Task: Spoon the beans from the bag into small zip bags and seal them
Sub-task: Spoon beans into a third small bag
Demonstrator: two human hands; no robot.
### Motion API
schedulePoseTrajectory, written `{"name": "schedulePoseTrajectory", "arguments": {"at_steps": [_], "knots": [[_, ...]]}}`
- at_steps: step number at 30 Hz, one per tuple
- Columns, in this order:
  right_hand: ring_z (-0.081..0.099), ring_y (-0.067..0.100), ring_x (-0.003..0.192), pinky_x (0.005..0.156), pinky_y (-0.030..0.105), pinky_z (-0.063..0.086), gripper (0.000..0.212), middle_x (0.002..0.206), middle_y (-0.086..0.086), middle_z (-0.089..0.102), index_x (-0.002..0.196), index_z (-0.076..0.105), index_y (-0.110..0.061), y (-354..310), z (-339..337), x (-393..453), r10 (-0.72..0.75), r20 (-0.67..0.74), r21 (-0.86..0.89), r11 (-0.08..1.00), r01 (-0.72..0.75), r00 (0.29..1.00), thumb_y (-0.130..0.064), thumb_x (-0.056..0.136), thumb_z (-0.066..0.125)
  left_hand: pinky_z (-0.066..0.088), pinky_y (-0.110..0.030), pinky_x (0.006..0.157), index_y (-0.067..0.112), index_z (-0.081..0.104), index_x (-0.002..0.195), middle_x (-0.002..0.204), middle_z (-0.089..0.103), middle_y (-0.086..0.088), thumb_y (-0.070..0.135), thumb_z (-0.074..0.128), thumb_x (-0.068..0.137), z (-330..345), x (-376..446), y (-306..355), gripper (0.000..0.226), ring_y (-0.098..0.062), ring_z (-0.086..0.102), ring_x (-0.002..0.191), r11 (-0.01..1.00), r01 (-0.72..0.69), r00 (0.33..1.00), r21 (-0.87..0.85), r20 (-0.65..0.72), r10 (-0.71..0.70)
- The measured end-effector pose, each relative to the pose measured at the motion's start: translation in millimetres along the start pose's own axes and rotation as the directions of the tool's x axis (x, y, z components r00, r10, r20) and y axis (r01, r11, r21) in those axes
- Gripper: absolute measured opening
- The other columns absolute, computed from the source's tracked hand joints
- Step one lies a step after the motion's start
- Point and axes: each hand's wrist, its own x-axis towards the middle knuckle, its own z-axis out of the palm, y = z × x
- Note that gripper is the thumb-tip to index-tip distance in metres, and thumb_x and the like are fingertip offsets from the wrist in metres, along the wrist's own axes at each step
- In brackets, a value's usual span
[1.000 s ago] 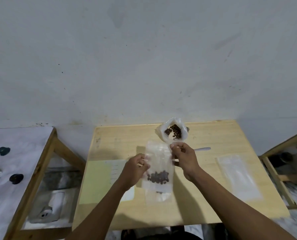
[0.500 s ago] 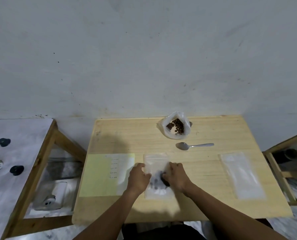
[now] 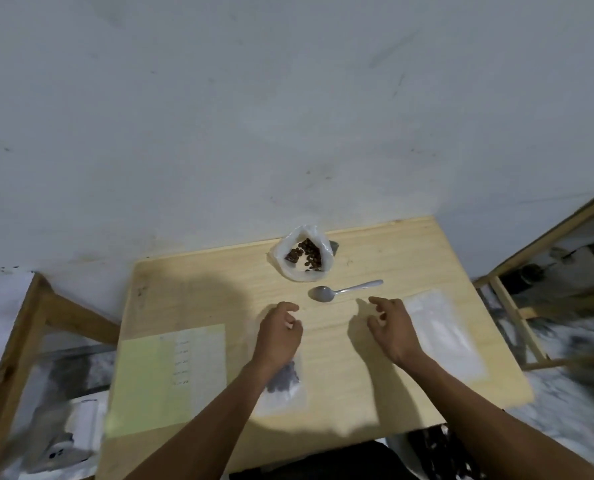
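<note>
Zip bag (image 3: 285, 386), filled, flat near the surface's (image 3: 198, 285) front edge under the left hand (image 3: 279, 336): light, limp, slippery; best pinched at its top strip. Both hands open, empty; right hand (image 3: 394, 329) beside spoon (image 3: 340, 292).

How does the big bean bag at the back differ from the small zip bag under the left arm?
The big bean bag stands open-mouthed near the wall; the small zip bag lies flat near the front edge. The bean bag is clear of both hands; the zip bag is partly covered by the left hand and wrist. Both are plastic bags holding dark beans.
</note>
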Motion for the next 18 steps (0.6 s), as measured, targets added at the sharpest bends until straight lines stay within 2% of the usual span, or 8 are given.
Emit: {"name": "schedulePoseTrajectory", "arguments": {"at_steps": [2, 5, 7, 9, 11, 15, 18], "knots": [[0.056, 0.026, 0.103, 0.091, 0.029, 0.043, 0.040, 0.118, 0.016, 0.052, 0.130, 0.058, -0.009, 24, -25, 4, 0.069, -0.092, -0.013, 0.997, -0.070, 0.993, -0.011, 0.090, 0.060, 0.049, -0.026, 0.077, 0.023, 0.061, 0.109, 0.095, 0.062, 0.000, 0.015, 0.057, 0.090, 29, 9, 24, 0.022, -0.017, 0.063, 0.087, 0.999, 0.018, 0.992, -0.050, 0.122, -0.012], [0.050, 0.037, 0.115, 0.097, 0.042, 0.042, 0.043, 0.125, 0.018, 0.050, 0.133, 0.054, -0.013, 60, -56, 9, 0.200, -0.181, -0.065, 0.975, -0.215, 0.963, -0.017, 0.090, 0.059, 0.053, -0.030, 0.074, 0.020, 0.060, 0.112, 0.093, 0.063, 0.001, 0.018, 0.056, 0.090, 75, 14, 57, 0.022, -0.015, 0.067, 0.077, 0.986, 0.105, 0.940, -0.129, 0.337, -0.055], [0.042, 0.038, 0.123, 0.099, 0.045, 0.040, 0.048, 0.133, 0.017, 0.045, 0.139, 0.047, -0.016, 77, -70, 10, 0.293, -0.177, -0.100, 0.944, -0.314, 0.940, -0.022, 0.092, 0.056, 0.053, -0.032, 0.076, 0.018, 0.057, 0.119, 0.093, 0.061, 0.003, 0.019, 0.057, 0.090, 104, 16, 72, 0.029, -0.016, 0.067, 0.079, 0.986, 0.133, 0.890, -0.099, 0.450, -0.075], [0.037, 0.037, 0.128, 0.101, 0.046, 0.038, 0.055, 0.139, 0.015, 0.039, 0.145, 0.039, -0.017, 89, -79, 10, 0.364, -0.133, -0.123, 0.917, -0.379, 0.922, -0.026, 0.093, 0.055, 0.050, -0.028, 0.068, 0.017, 0.050, 0.127, 0.088, 0.058, 0.004, 0.017, 0.058, 0.091, 129, 15, 84, 0.037, -0.016, 0.062, 0.076, 0.972, 0.212, 0.837, -0.097, 0.532, -0.129], [0.035, 0.037, 0.129, 0.101, 0.046, 0.038, 0.058, 0.141, 0.014, 0.036, 0.146, 0.034, -0.017, 99, -80, 10, 0.402, -0.085, -0.145, 0.900, -0.411, 0.912, -0.029, 0.093, 0.054, 0.045, -0.022, 0.059, 0.018, 0.042, 0.135, 0.080, 0.055, 0.005, 0.014, 0.058, 0.091, 148, 14, 92, 0.047, -0.014, 0.055, 0.070, 0.943, 0.312, 0.802, -0.115, 0.564, -0.197], [0.035, 0.037, 0.126, 0.098, 0.044, 0.040, 0.047, 0.138, 0.015, 0.037, 0.137, 0.043, -0.015, 106, -77, 9, 0.397, -0.043, -0.183, 0.899, -0.398, 0.917, -0.027, 0.093, 0.053, 0.050, -0.030, 0.079, 0.014, 0.029, 0.151, 0.081, 0.056, 0.007, 0.021, 0.057, 0.090, 171, 17, 96, 0.068, -0.018, 0.057, 0.083, 0.942, 0.334, 0.791, -0.039, 0.555, -0.258], [0.034, 0.037, 0.127, 0.099, 0.044, 0.039, 0.048, 0.138, 0.014, 0.037, 0.138, 0.044, -0.015, 108, -75, 7, 0.388, -0.051, -0.151, 0.908, -0.391, 0.920, -0.027, 0.092, 0.054, 0.048, -0.029, 0.078, 0.016, 0.032, 0.149, 0.087, 0.059, 0.007, 0.024, 0.057, 0.089, 179, 17, 95, 0.066, -0.018, 0.058, 0.084, 0.940, 0.341, 0.799, -0.025, 0.534, -0.276]]}}
